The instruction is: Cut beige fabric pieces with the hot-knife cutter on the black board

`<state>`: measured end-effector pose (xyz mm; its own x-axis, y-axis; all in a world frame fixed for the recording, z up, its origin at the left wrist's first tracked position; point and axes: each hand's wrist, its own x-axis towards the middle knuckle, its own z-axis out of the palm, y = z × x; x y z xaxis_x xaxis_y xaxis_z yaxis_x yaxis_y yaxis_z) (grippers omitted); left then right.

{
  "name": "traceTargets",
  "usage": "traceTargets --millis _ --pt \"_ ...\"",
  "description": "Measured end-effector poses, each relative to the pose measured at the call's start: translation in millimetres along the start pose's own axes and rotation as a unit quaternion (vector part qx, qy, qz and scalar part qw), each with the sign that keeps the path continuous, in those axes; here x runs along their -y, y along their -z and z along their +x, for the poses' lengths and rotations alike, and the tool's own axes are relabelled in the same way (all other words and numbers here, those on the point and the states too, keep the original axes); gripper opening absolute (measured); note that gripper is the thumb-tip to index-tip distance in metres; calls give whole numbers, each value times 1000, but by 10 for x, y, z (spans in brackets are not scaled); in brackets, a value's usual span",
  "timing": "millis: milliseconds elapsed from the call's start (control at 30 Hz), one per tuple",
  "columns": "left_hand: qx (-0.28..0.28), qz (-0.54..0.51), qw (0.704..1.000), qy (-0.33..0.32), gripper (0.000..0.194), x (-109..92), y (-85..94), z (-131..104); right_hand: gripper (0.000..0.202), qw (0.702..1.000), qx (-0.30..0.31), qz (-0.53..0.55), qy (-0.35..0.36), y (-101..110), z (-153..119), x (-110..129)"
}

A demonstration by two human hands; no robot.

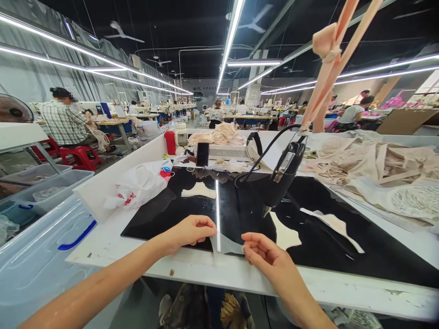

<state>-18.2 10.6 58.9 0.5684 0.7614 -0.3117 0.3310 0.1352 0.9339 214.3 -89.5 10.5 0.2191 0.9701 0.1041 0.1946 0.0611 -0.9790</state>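
Observation:
A thin see-through piece of film [229, 245] with a curved upper edge is stretched between my two hands above the front edge of the black mat [161, 219]. My left hand [192, 232] pinches its left end between thumb and fingers. At its right end is my right hand [265, 253], with thumb and forefinger closed on the corner. Cream fabric cut pieces lie on the mat: one behind my left hand [199, 190], one beside my right hand [284, 232], and a narrow curved one farther right [338, 225].
A black nozzled tool [284, 176] hangs nose-down from peach fabric strips [324, 82], behind my right hand. A white plastic bag [140, 185] sits at the left. Heaped beige fabric [373, 160] is on the right. At the back stand a phone [202, 154] and a red container [169, 142].

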Motion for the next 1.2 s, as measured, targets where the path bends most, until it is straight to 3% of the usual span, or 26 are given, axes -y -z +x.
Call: traceTargets --millis 133,500,667,833,1000,1200 --pt "-11 -12 1000 3 26 32 52 7 51 997 50 55 -22 -93 18 -27" --pt "-22 -23 999 7 28 59 90 11 39 992 102 74 -10 -199 25 -31" --pt "-16 -11 1000 -1 30 -3 103 -26 43 994 43 97 -19 -212 28 -10" --pt "-14 19 1000 -6 31 -35 152 -25 46 998 24 60 -12 -227 37 -16" --pt "-47 60 997 -26 24 72 205 154 36 998 30 52 -8 -280 92 -76" --pt "-86 131 984 -80 18 198 247 344 25 990 70 -102 62 -260 193 -155"
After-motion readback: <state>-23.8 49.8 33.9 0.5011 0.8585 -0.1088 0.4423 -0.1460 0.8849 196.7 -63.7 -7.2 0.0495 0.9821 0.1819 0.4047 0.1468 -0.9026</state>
